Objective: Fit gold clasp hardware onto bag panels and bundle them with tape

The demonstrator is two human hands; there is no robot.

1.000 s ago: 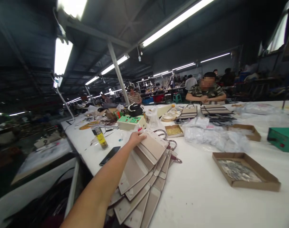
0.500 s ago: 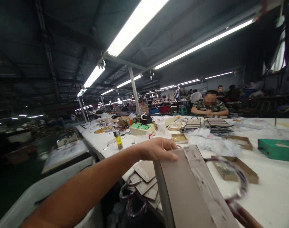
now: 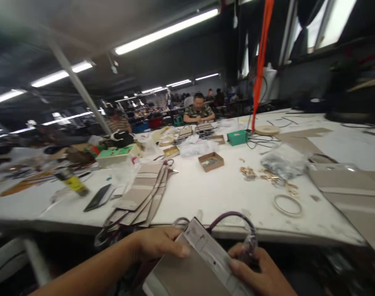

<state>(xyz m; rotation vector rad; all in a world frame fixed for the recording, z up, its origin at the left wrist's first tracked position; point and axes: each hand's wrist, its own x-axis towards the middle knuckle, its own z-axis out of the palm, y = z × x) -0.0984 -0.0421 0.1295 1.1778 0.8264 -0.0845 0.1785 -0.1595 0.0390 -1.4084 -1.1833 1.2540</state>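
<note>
A beige handbag [image 3: 187, 271] is tilted in front of me at the table's near edge. My left hand [image 3: 159, 244] is closed on its upper left edge, the thumb flat on the beige face. At the other side my right hand [image 3: 261, 267] grips the bag's edge, with fingers by a dark purple handle [image 3: 233, 213] partly wrapped in clear plastic. The bag's lower part runs out of the picture. Just beyond my left hand, several beige bag pieces [image 3: 144, 185] with handles lie in a fanned stack on the white table [image 3: 187, 197].
Gold metal fittings [image 3: 249, 172], a tape roll [image 3: 287, 205] and a plastic bag [image 3: 282, 160] lie to the right. Cardboard trays [image 3: 210, 161] and a green box [image 3: 237, 137] stand farther back. A yellow bottle [image 3: 72, 183] is at left. A person in camouflage [image 3: 199, 111] sits opposite.
My view has swung right and down. The handbag now sits lower, below the table's near edge. My right hand has come into sight, holding the bag; the left hand still grips it.
</note>
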